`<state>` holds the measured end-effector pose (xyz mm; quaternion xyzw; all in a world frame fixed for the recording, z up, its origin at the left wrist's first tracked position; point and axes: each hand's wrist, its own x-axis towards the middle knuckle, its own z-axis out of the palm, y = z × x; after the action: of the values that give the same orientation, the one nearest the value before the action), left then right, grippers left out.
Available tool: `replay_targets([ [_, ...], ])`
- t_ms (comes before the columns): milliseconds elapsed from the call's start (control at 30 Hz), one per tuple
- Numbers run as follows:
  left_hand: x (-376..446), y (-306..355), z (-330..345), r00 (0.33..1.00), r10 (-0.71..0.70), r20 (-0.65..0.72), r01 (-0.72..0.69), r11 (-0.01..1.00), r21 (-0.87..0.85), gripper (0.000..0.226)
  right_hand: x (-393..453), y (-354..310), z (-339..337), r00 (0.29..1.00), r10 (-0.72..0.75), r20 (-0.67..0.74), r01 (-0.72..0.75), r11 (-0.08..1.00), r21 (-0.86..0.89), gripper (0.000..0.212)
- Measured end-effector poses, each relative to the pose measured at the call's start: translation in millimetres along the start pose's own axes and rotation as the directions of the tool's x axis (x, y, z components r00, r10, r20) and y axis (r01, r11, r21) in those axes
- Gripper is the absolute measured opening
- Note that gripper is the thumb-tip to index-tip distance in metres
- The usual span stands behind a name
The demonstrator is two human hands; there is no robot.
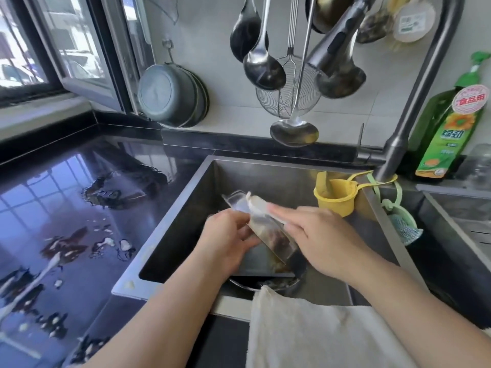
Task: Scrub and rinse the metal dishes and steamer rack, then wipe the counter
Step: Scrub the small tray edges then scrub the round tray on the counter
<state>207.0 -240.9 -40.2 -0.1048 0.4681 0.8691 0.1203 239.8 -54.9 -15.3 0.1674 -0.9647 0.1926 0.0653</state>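
Fingers (239, 229) of the left hand (225, 243) curl round the left edge of a rectangular metal dish (268, 235), which is held tilted over the sink (186, 208), its far end pointing toward 11 o'clock. At 9 o'clock from that hand the dark glossy table (79, 208) carries puddles and pale scraps (106, 243). Up at 11 o'clock a grey pot (170, 96) leans against the wall. At 12 o'clock ladles (263, 65) and a wire skimmer (289, 94) hang above the sink. Under the dish, a flat metal tray (255, 266) lies over a round pan (265, 285) on the sink bottom. At 6 o'clock a pale cloth (318, 333) drapes over the sink's near rim. On the dish, the right hand (324, 240) has its fingers (289, 211) laid fairly straight, pressing a whitish rag (259, 205) onto the upper face; blur hides the details. At 2 o'clock from this hand a yellow cup (334, 197) hangs by the tap (414, 102), with a green soap bottle (451, 128) further right.
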Motion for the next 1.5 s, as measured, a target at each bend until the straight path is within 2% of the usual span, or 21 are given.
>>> replay_targets([
  [67,-1,-3,3,0.996,0.032,0.084,-0.037,0.997,0.067,0.029,7,-10,-2,1.000,0.002,0.017,0.001,0.987,-0.158,0.052],
  [167,0,-8,7,0.989,0.090,0.118,-0.112,0.973,0.202,0.027,23,-20,-4,0.995,0.057,-0.080,-0.075,0.967,-0.244,0.051],
  [233,1,-11,7,0.991,0.100,0.093,-0.122,0.955,0.271,0.036,21,-24,-6,0.993,0.093,-0.070,-0.107,0.963,-0.248,0.053],
  [333,6,-9,5,0.994,0.101,0.044,-0.109,0.961,0.256,0.041,-3,-30,-8,0.993,0.116,0.008,-0.109,0.954,-0.278,0.057],
  [500,1,-16,10,0.979,0.096,0.183,-0.147,0.946,0.289,0.044,24,-30,-8,0.987,0.100,-0.126,-0.135,0.940,-0.314,0.060],
  [667,6,-14,6,0.986,0.115,0.124,-0.143,0.956,0.255,0.044,-4,-31,-7,0.995,0.100,0.009,-0.093,0.959,-0.269,0.056],
  [800,2,-20,11,0.978,0.126,0.165,-0.176,0.925,0.336,0.051,20,-22,-13,0.979,0.150,-0.136,-0.186,0.931,-0.313,0.057],
  [867,5,-20,9,0.980,0.129,0.149,-0.174,0.920,0.351,0.053,19,-24,-14,0.981,0.163,-0.104,-0.187,0.936,-0.299,0.057],
  [967,6,-18,7,0.985,0.122,0.122,-0.156,0.927,0.340,0.055,2,-33,-5,0.993,0.117,0.000,-0.113,0.962,-0.249,0.057],
  [1100,-1,-19,14,0.980,0.124,0.154,-0.173,0.916,0.362,0.049,17,-18,-16,0.977,0.178,-0.117,-0.205,0.935,-0.288,0.057],
  [1233,0,-11,10,0.989,0.100,0.107,-0.124,0.961,0.247,0.048,0,-28,-5,0.990,0.142,0.007,-0.138,0.973,-0.183,0.055],
  [1333,3,-6,8,0.997,0.075,-0.012,-0.075,0.997,0.029,0.039,9,-15,-4,0.979,0.191,-0.070,-0.201,0.961,-0.188,0.056],
  [1400,1,-3,8,0.995,0.050,-0.084,-0.060,0.990,-0.124,0.028,11,-14,-1,0.980,0.192,-0.056,-0.200,0.956,-0.217,0.057],
  [1500,1,0,5,0.985,0.004,-0.174,-0.035,0.983,-0.179,0.020,1,-24,7,0.989,0.150,0.015,-0.144,0.971,-0.191,0.057],
])
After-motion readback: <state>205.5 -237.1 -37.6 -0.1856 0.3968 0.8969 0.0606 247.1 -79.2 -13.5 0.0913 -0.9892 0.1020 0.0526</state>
